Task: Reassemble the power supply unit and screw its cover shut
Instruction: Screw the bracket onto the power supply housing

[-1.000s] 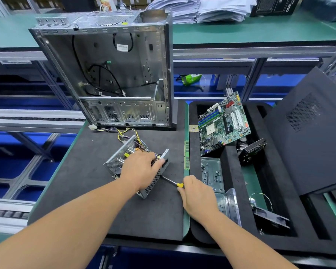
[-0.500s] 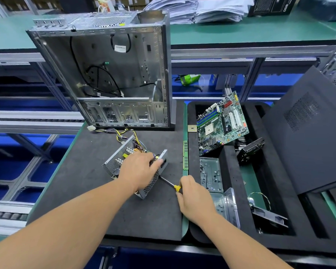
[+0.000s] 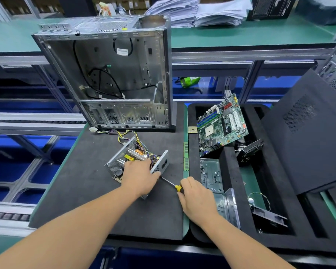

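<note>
power supply unit (image 3: 138, 164): on black foam mat (image 3: 85, 191), just in front of open PC case (image 3: 113, 74), top open, internals showing
left hand (image 3: 141, 177): fingers curled over unit's near side, gripping it
right hand (image 3: 197, 199): clamped round yellow-handled screwdriver (image 3: 173, 185), right of unit, tip at unit's side wall
motherboard (image 3: 221, 125): right of case, in foam tray

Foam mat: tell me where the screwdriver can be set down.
Bare foam mat lies left of the power supply unit, and near the front edge between both forearms. It is crowded behind: the wires and computer case. The foam tray is full of parts.
</note>
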